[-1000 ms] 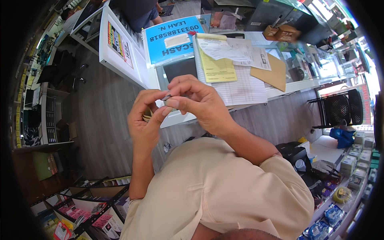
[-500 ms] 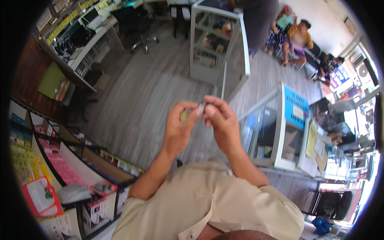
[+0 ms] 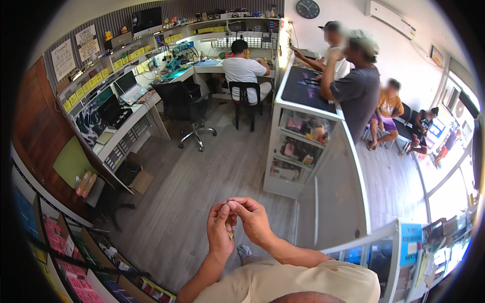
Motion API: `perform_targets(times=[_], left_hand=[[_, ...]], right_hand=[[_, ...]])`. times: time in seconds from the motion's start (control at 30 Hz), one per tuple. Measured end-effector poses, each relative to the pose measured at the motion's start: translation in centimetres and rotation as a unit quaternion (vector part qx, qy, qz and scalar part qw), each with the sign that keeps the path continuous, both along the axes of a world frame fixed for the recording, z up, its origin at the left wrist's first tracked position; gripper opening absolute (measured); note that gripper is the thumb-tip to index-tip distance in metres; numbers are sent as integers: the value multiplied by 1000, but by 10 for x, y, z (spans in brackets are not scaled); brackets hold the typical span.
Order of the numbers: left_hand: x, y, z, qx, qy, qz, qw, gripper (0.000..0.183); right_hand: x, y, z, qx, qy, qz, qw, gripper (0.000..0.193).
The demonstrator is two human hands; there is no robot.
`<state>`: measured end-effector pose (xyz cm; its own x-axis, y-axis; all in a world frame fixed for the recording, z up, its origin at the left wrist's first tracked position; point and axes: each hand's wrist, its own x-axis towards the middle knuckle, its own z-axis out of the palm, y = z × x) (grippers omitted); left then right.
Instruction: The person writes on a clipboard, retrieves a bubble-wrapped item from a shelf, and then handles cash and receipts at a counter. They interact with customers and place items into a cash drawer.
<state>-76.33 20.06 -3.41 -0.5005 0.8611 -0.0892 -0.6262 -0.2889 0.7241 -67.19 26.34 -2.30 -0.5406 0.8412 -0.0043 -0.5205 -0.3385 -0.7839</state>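
Note:
My left hand (image 3: 220,231) and my right hand (image 3: 253,218) meet at the fingertips in front of my chest. The thumbs and index fingers of both are pinched together; whatever is between them is too small and covered to name. Below the pinch, a bit of something yellowish (image 3: 231,235) shows inside the curled fingers of the left hand. The hands are held above the grey plank floor (image 3: 172,194).
Shelves of small boxes (image 3: 55,235) stand close on my left. Ahead right is a glass display counter (image 3: 298,146), with people (image 3: 359,81) leaning at it. Another glass case (image 3: 384,257) is near on my right. Farther off are an office chair (image 3: 189,113) and a seated person (image 3: 242,70) at a workbench.
My view has tilted up and turned left, showing the back workbench. Both hands appear lower in the picture, fingertips closer together. The small dark piece seen between them is now covered.

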Motion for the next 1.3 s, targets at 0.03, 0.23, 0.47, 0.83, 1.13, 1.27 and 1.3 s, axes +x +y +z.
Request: perform_targets(times=[0.03,0.23,0.47,0.83,1.13,1.27,1.3], left_hand=[[-20,21,5,10,10,17,1000,21],[-149,128,50,-10,54,45,997,20],[-285,272,31,-48,73,-63,994,26],[-384,564,86,-6,159,-212,964,31],[-399,758,77,2,293,-258,921,29],[-398,836,84,17,312,-289,905,25],[-397,853,84,14,307,-297,904,24]], right_hand=[[-22,20,5,16,3,11,1000,21],[-130,155,39,314,-56,-17,948,32],[-217,334,45,664,-150,-16,732,35],[-304,533,85,547,-306,-247,739,28],[-318,702,59,506,-354,-368,696,21],[-310,783,62,460,-348,-354,736,15],[-306,800,64,456,-350,-357,736,14]])
